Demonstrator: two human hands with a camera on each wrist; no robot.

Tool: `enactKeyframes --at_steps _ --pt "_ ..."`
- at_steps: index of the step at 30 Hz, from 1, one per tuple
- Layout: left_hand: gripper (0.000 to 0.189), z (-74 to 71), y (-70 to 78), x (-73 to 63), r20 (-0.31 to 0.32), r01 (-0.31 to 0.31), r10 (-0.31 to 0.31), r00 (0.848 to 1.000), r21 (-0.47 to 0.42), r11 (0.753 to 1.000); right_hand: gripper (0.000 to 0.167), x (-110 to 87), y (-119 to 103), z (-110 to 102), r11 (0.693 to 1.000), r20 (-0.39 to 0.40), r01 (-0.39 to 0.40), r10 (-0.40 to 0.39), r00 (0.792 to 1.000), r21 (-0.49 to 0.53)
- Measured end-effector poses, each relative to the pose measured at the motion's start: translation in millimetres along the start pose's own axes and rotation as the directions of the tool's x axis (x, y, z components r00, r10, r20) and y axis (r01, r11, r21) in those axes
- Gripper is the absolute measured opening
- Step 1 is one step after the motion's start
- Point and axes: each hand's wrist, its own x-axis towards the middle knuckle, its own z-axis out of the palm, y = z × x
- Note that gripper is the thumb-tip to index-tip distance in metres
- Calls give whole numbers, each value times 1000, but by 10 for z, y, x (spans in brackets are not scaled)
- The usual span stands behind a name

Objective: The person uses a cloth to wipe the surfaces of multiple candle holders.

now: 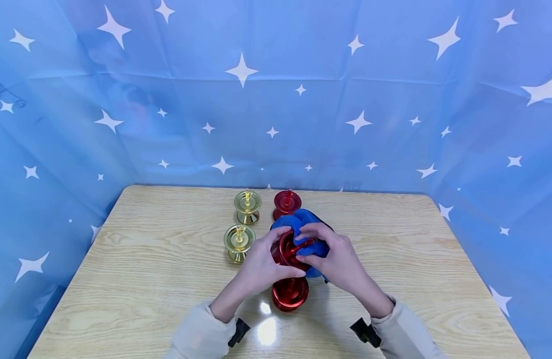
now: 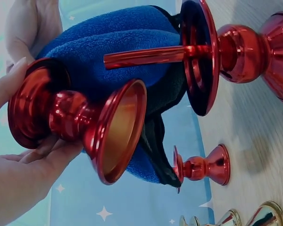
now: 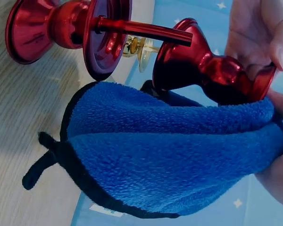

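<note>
Raised over the table, a shiny red metal candle holder [image 2: 70, 115] is gripped by my left hand [image 1: 263, 264], thumb and fingers round its dish. It is tilted, its hollow flared base facing the left wrist camera. My right hand [image 1: 337, 257] pinches a fluffy blue cloth [image 3: 165, 150] with black edging against the dish end, near the thin centre rod. The folded cloth hangs beyond the holder and hides part of it. Just below my hands stands a second red candle holder [image 1: 290, 295], upright, its rod pointing up.
A third red candle holder [image 1: 287, 202] stands at the back, partly behind the cloth. Two gold candle holders, one at the back [image 1: 247, 203] and one nearer [image 1: 239, 240], stand upright left of it. The wooden table [image 1: 145, 259] meets a blue starred curtain [image 1: 293, 129] behind.
</note>
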Motion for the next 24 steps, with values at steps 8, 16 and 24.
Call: enactKeyframes --at_steps 8,16,24 --pt "77 -23 -5 4 -13 -27 27 1000 35 999 42 22 -32 5 984 -3 -129 131 991 124" --pt "79 -38 47 9 -13 -62 64 998 132 989 38 50 -22 -19 942 31 -182 181 983 281" --pt "78 -52 164 19 11 -72 72 997 253 965 34 51 -5 -69 920 58 -207 199 978 334"
